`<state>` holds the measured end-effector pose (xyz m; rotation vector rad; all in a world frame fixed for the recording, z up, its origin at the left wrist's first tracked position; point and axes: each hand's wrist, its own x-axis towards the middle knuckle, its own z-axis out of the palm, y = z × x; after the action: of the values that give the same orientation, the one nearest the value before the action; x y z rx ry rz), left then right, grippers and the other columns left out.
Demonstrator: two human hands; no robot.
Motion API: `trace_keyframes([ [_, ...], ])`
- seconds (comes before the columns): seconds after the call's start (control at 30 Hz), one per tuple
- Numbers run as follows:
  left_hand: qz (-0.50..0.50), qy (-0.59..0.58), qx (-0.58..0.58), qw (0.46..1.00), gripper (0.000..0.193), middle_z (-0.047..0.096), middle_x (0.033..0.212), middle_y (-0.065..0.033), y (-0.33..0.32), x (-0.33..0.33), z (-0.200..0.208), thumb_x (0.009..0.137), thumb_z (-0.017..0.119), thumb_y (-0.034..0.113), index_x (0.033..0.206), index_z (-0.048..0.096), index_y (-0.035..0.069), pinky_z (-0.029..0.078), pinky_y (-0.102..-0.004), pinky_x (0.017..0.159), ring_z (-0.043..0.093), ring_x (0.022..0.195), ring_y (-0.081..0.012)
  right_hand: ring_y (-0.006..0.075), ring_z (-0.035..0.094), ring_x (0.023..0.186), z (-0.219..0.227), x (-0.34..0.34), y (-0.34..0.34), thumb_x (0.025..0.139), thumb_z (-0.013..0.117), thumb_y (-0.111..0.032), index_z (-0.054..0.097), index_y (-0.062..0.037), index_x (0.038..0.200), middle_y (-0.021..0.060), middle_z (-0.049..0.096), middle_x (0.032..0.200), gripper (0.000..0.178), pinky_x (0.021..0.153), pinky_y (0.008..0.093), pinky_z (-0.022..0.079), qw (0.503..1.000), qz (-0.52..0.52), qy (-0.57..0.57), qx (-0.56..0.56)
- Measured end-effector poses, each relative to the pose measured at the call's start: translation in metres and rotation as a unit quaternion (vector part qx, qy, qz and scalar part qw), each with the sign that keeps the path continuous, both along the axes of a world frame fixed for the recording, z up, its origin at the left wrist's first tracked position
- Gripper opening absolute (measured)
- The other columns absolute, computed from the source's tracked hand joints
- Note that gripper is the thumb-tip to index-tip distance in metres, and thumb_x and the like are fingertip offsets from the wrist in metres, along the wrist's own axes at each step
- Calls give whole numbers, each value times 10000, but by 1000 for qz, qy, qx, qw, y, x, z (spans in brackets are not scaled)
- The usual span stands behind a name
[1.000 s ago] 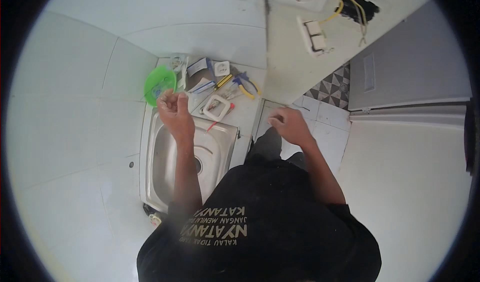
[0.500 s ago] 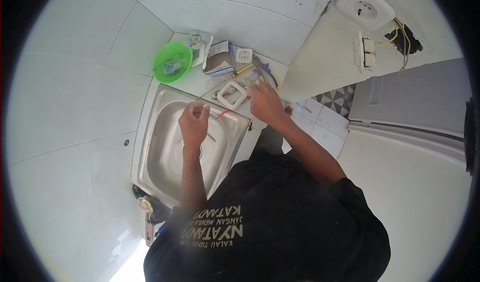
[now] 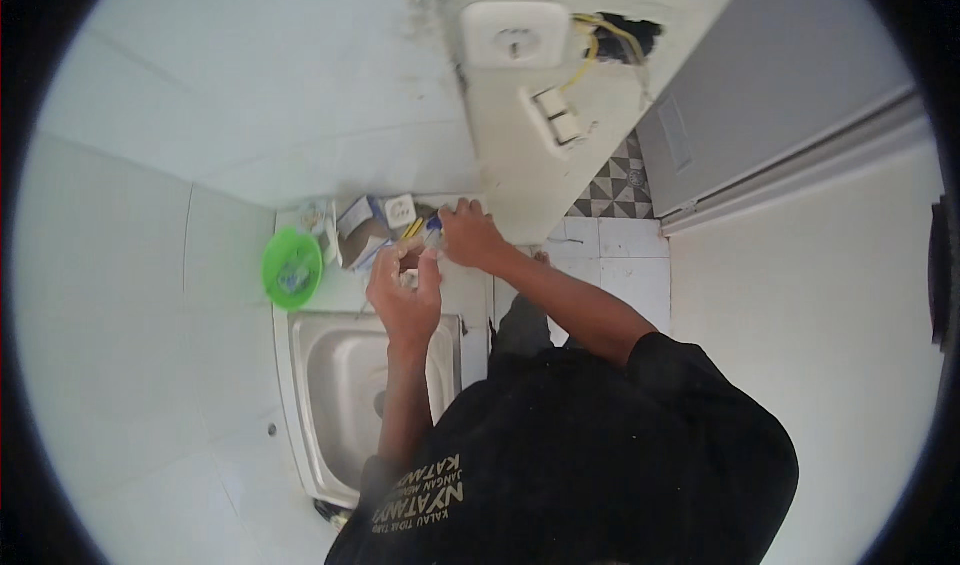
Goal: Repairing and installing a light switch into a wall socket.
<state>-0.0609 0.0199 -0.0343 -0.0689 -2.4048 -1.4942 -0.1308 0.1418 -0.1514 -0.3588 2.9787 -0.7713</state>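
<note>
My right hand [image 3: 470,235] is closed at the counter's right edge, around blue-handled pliers [image 3: 433,224]; its fingers hide most of them. Close by on the left, my left hand [image 3: 406,300] reaches over the front of the counter with its thumb and curled fingers apart. I make out nothing held in it. Under that hand, a small part of a white frame [image 3: 411,278] shows. Just beyond the hands lie a tool with a yellow handle [image 3: 413,228] and a white wall socket [image 3: 400,211].
A green bowl [image 3: 269,283] holding a clear packet stands left of an opened carton [image 3: 362,231]. The steel sink [image 3: 312,445] is nearest me. On the wall at right, a socket [image 3: 515,35] and a switch [image 3: 553,120] hang by wires from a hole [image 3: 628,39].
The view has swung toward the right wall. My left hand has moved from over the sink to the counter, its fingers spreading. My right hand has closed on the pliers.
</note>
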Motion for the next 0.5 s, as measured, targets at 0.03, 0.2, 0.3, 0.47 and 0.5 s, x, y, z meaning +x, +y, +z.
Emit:
trace_keyframes([
  [0.03, -14, 86, -6, 996, 135, 664, 830, -102, 10, -6, 16, 839, 690, 41, 960, 639, 9, 522, -300, 685, 640, 745, -176, 400, 570, 1034, 7, 0, 4, 777, 650, -220, 562, 2, 1087, 239, 559, 1109, 391, 824, 554, 517, 1000, -16, 10, -3],
  [0.2, -75, 391, -101, 912, 218, 663, 847, -86, 50, -34, 98, 741, 745, -31, 934, 660, 20, 517, -333, 662, 633, 750, -238, 422, 583, 1034, 39, 17, 29, 794, 632, -312, 616, 45, 1020, 262, 596, 1062, 423, 885, 553, 502, 998, -42, -32, -37],
  [0.3, -126, 460, -134, 869, 256, 658, 849, -82, 78, -48, 141, 692, 768, -62, 910, 685, 43, 517, -335, 658, 629, 754, -249, 410, 603, 1024, 52, 36, 45, 819, 640, -381, 658, 44, 944, 275, 624, 1021, 444, 893, 507, 501, 990, -35, -86, -105],
  [0.47, -286, 502, -221, 786, 249, 645, 880, -64, 120, -92, 177, 685, 741, -55, 901, 693, 59, 515, -348, 663, 617, 781, -254, 371, 645, 880, 78, 81, 83, 828, 657, -473, 680, 27, 855, 244, 657, 909, 502, 777, 461, 504, 966, 32, -153, -207],
  [0.5, -293, 507, -218, 781, 249, 645, 880, -64, 132, -100, 182, 685, 741, -55, 901, 693, 59, 515, -348, 663, 617, 781, -254, 335, 660, 811, 78, 94, 98, 823, 669, -491, 680, 21, 835, 214, 663, 860, 511, 717, 441, 506, 958, 20, -150, -246],
])
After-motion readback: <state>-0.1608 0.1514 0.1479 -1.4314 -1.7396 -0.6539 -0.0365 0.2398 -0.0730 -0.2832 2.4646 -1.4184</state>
